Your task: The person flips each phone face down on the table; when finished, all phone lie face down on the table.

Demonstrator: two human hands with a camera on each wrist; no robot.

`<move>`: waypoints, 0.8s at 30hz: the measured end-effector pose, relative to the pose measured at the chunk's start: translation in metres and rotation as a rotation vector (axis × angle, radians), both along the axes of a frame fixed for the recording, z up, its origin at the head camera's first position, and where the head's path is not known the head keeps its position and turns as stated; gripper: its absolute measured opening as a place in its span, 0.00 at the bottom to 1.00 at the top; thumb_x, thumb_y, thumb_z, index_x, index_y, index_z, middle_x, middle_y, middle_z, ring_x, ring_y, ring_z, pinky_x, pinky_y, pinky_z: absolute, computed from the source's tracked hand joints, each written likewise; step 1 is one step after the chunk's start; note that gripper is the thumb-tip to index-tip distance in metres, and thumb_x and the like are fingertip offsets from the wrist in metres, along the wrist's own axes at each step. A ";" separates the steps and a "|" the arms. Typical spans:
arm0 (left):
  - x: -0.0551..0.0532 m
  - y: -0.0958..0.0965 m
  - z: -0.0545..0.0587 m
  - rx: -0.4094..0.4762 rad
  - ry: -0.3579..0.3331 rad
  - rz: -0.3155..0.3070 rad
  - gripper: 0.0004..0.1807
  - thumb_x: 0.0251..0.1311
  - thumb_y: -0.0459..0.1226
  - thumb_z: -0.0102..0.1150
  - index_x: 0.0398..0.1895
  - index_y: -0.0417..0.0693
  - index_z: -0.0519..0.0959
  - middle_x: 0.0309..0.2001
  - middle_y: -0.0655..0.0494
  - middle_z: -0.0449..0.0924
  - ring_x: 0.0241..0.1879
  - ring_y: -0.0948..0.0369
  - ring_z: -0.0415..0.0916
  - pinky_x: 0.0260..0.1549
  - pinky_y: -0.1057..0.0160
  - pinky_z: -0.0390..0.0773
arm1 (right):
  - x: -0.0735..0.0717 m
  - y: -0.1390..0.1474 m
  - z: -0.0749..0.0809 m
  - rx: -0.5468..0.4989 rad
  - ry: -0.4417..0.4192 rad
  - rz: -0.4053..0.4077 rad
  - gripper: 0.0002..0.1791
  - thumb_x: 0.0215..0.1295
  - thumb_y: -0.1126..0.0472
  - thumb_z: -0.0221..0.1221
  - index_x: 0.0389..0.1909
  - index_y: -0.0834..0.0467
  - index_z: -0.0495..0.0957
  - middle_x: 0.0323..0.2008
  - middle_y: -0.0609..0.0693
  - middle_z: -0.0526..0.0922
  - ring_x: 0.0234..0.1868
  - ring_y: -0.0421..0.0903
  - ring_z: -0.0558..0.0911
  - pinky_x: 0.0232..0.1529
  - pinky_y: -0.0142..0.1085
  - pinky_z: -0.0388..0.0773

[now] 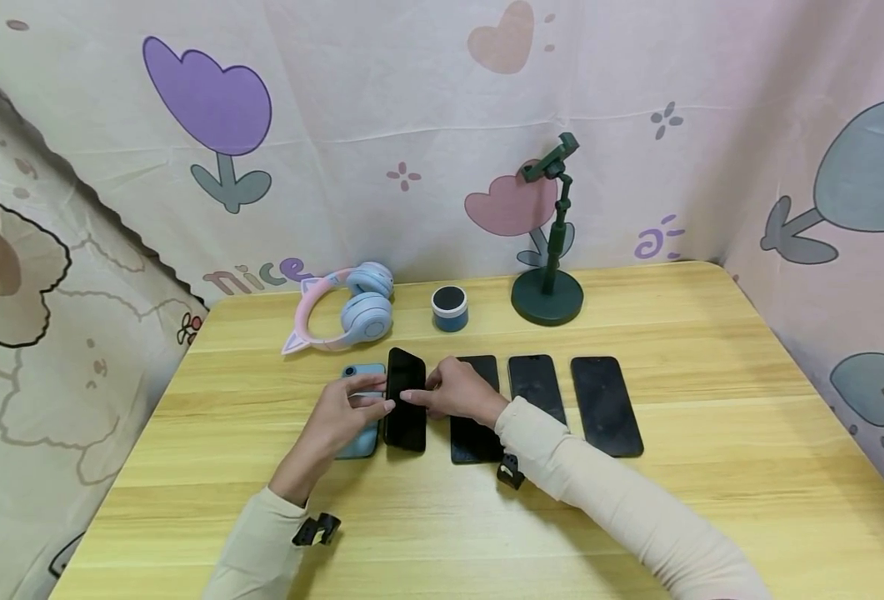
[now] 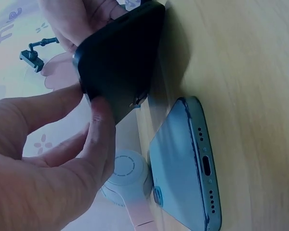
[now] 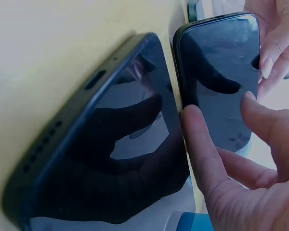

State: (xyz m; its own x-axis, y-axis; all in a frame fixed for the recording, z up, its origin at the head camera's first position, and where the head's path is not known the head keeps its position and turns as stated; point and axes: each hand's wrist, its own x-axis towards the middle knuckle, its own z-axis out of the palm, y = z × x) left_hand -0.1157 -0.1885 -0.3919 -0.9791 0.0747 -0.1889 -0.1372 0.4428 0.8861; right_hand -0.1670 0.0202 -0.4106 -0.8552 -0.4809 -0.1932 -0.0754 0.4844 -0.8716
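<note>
Between both hands a black smartphone [image 1: 407,408] is held tilted up on its edge, its dark screen turned toward the right. My left hand [image 1: 340,417] grips its left edge; in the left wrist view, the thumb and fingers [image 2: 101,115] pinch its rim, and a camera bump shows on its back. My right hand [image 1: 460,390] holds the other edge, with the thumb [image 3: 260,113] against the screen. Under the left hand lies a teal smartphone [image 1: 359,442], back up. A second black phone [image 1: 475,450] lies face up beneath the right wrist.
Two more dark phones, a middle one [image 1: 535,387] and a far-right one [image 1: 606,408], lie face up in the row. Behind stand cat-ear headphones [image 1: 367,317], a small blue speaker [image 1: 450,310] and a dark green phone stand [image 1: 548,296].
</note>
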 end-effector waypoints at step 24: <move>-0.002 0.000 -0.005 0.100 -0.007 -0.019 0.27 0.64 0.34 0.68 0.66 0.43 0.76 0.65 0.45 0.76 0.59 0.49 0.78 0.56 0.54 0.78 | 0.001 -0.003 0.001 -0.145 -0.159 -0.030 0.29 0.71 0.41 0.60 0.48 0.66 0.86 0.36 0.59 0.88 0.33 0.52 0.89 0.38 0.40 0.86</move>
State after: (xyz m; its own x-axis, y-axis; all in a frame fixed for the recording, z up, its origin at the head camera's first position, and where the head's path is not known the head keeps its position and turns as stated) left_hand -0.1175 -0.1884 -0.3973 -0.9760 0.1122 -0.1869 -0.1363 0.3550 0.9249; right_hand -0.1659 0.0172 -0.4100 -0.8337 -0.4884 -0.2578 0.0816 0.3529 -0.9321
